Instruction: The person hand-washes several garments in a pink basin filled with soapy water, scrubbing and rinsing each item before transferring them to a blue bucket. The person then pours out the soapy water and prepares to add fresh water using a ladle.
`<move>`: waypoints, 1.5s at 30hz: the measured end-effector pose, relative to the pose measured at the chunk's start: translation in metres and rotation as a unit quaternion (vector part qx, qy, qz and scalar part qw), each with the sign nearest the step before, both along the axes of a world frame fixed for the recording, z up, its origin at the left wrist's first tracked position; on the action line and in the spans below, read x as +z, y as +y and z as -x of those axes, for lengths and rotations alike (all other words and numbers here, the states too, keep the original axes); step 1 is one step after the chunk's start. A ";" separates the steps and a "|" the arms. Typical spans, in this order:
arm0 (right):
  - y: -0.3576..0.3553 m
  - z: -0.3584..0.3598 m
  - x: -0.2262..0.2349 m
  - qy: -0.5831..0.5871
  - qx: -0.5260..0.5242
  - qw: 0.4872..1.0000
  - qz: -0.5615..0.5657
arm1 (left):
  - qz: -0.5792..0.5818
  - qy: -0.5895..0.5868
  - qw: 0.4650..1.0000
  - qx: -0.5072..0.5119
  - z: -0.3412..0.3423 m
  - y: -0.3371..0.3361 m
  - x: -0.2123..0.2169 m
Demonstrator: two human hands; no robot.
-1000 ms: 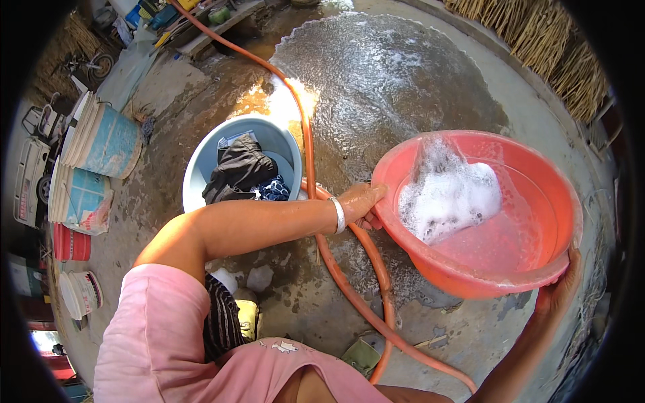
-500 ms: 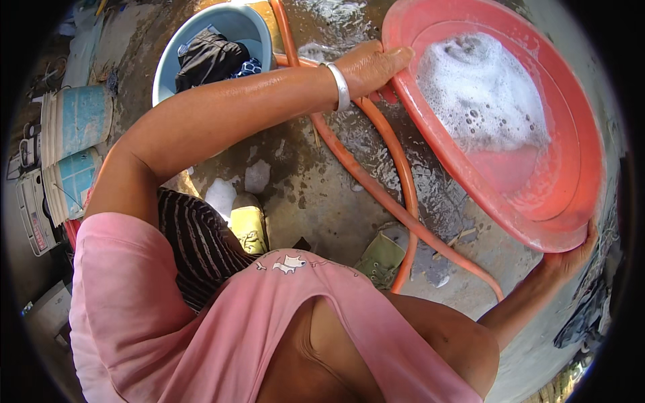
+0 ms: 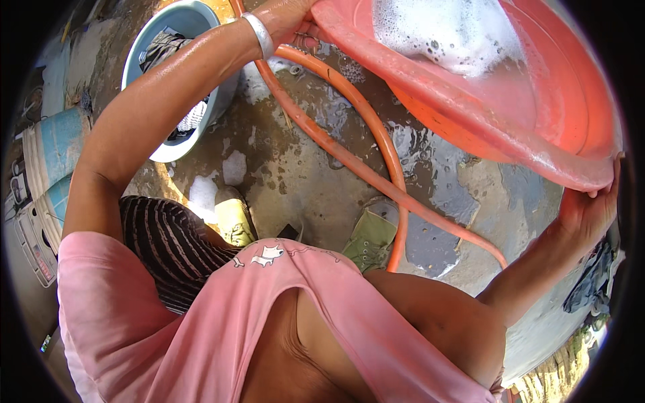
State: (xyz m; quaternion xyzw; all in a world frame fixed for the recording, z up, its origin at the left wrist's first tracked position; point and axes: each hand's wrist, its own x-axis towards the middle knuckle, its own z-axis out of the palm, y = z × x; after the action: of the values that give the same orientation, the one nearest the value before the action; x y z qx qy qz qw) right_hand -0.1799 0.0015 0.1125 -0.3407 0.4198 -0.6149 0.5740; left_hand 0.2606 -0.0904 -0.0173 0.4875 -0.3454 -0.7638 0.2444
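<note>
Both my hands hold a wide red plastic basin (image 3: 463, 111) up off the wet floor. White suds (image 3: 447, 33) and some soapy water lie in it. My left hand (image 3: 285, 19), below a silver bangle (image 3: 259, 35) on the wrist, grips the rim at the far left; part of it is cut off by the top edge. At the near right, my right hand (image 3: 594, 208) is closed on the rim from below. Under my left forearm stands a light blue bucket (image 3: 218, 101) with dark and patterned clothes (image 3: 161, 48) in it.
An orange hose (image 3: 336, 149) loops across the wet concrete floor (image 3: 295, 174) between my green shoes (image 3: 369, 242). Patches of foam (image 3: 201, 195) lie by my left foot. Several blue and white containers (image 3: 57, 151) stand at the left. A dark cloth (image 3: 591, 279) lies at the right.
The basin has moved up and away in the view, and its near rim is now more edge-on, showing its outer wall. Both hands moved with it. More of the bucket shows below my arm.
</note>
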 end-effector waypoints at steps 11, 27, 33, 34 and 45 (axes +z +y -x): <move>0.075 -0.016 -0.055 -0.048 -0.310 0.935 -0.168 | 0.148 -0.154 0.977 0.013 0.032 0.042 0.017; 0.058 -0.007 -0.035 -0.073 -0.243 0.961 -0.113 | 0.088 -0.131 0.987 0.001 0.037 0.007 0.033; 0.084 -0.002 -0.045 -0.050 -0.241 0.963 -0.110 | 0.153 -0.131 0.979 0.019 0.049 0.029 0.023; 0.083 -0.002 -0.058 -0.061 -0.229 0.965 -0.115 | 0.228 -0.174 0.957 0.035 0.041 0.032 -0.008; 0.071 -0.012 -0.041 -0.094 -0.263 0.947 -0.158 | 0.123 -0.175 0.977 0.014 0.040 0.024 0.024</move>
State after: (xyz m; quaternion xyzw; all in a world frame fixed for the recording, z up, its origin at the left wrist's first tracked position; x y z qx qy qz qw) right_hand -0.1680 0.0725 0.0710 -0.0640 0.5302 -0.6994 0.4750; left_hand 0.2201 -0.0662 0.0062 0.5846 -0.4672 -0.6147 0.2492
